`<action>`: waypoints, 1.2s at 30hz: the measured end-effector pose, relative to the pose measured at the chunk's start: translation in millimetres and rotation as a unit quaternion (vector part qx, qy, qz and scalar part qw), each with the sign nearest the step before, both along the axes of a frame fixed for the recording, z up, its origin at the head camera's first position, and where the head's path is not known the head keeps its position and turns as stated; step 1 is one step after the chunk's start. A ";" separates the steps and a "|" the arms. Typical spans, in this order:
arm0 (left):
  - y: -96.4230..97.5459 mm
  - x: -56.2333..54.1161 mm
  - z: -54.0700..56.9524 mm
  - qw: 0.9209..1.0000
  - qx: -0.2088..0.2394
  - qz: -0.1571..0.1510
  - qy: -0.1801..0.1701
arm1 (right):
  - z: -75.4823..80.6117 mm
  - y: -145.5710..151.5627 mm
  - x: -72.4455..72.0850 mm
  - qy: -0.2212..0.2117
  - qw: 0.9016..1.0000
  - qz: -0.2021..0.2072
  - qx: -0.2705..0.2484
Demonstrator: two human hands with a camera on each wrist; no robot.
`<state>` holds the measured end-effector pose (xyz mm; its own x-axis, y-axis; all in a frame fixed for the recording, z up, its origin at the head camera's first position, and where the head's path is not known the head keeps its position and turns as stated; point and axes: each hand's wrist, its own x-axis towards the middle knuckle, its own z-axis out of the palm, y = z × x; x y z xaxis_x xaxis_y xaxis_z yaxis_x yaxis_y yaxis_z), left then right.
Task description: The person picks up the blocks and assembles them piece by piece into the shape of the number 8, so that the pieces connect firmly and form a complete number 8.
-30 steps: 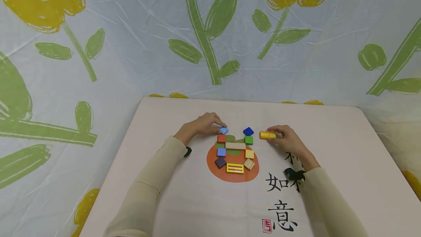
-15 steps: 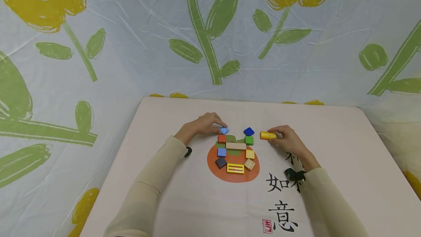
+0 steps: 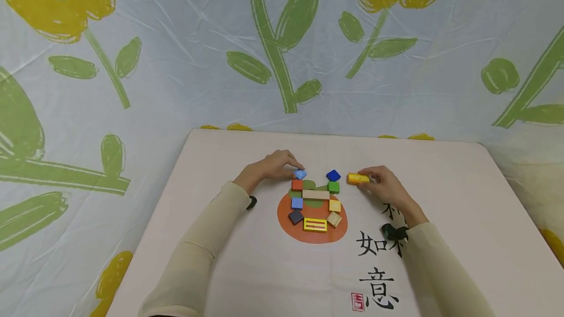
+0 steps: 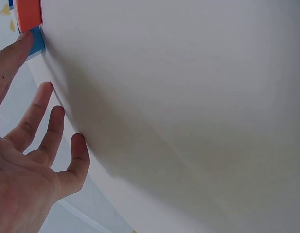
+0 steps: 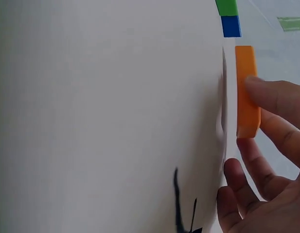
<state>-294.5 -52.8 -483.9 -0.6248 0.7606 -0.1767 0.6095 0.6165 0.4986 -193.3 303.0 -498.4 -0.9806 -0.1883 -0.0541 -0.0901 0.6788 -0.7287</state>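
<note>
My left hand (image 3: 274, 165) rests at the far end of the block layout, thumb and index finger pinching a small light blue block (image 3: 300, 174). In the left wrist view the thumb lies against this blue block (image 4: 37, 43), beside a red block (image 4: 27, 14); the index finger is hidden there. To the right, my right hand (image 3: 385, 184) pinches a long yellow block (image 3: 355, 178) by its right end. It looks orange from the side, and the right wrist view shows the orange block (image 5: 246, 114) slightly off the tabletop. Nearest to it is a dark blue block (image 3: 333, 175).
Below the hands lie a red block (image 3: 297, 185), a green block (image 3: 333, 187), a plain wooden strip (image 3: 315, 194) and several more small blocks. They sit partly over a printed orange fruit (image 3: 286, 224) on the tabletop (image 3: 246, 278). Patterned cloth (image 3: 185, 62) rises behind the table.
My right hand has lifted very slightly with the yellow block. My left hand and the other blocks stay where they were.
</note>
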 end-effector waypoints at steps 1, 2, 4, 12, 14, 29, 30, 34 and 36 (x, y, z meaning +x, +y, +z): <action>-0.2 0.0 0.1 1.000 0.000 -0.001 0.000 | 0.7 -0.6 -0.7 -0.002 1.000 -0.003 0.002; -0.5 0.0 0.2 1.000 0.001 -0.002 0.000 | 1.5 -1.4 -1.6 -0.003 1.000 -0.003 0.004; -0.9 -0.4 -0.1 1.000 0.001 -0.003 0.002 | 3.9 -3.9 -3.7 -0.006 1.000 -0.006 0.001; -1.3 -1.5 0.0 1.000 -0.001 0.002 -0.003 | 17.1 -28.5 -15.7 0.010 0.999 0.019 -0.043; -1.2 -1.9 -0.8 1.000 -0.002 0.002 -0.005 | 18.4 -36.1 -18.6 0.017 0.998 0.028 -0.047; 0.3 -1.5 -0.3 1.000 -0.014 0.006 -0.008 | 12.6 -82.6 -41.6 0.055 0.993 0.081 -0.063; 0.4 -1.5 -0.4 1.000 -0.014 0.006 -0.007 | 11.9 -84.4 -42.1 0.055 0.993 0.084 -0.064; 0.9 -2.5 -2.2 1.000 -0.015 0.008 -0.007 | 10.8 -89.4 -43.3 0.063 0.992 0.091 -0.062; 1.0 -2.9 -3.1 1.000 -0.013 0.009 -0.010 | 9.5 -91.1 -44.2 0.063 0.992 0.091 -0.057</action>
<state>-297.5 -51.8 -487.1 -0.6345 0.7439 -0.2097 0.5879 0.6407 0.4939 -237.6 212.0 -488.8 -0.9274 -0.3606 0.0994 -0.2995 0.5564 -0.7751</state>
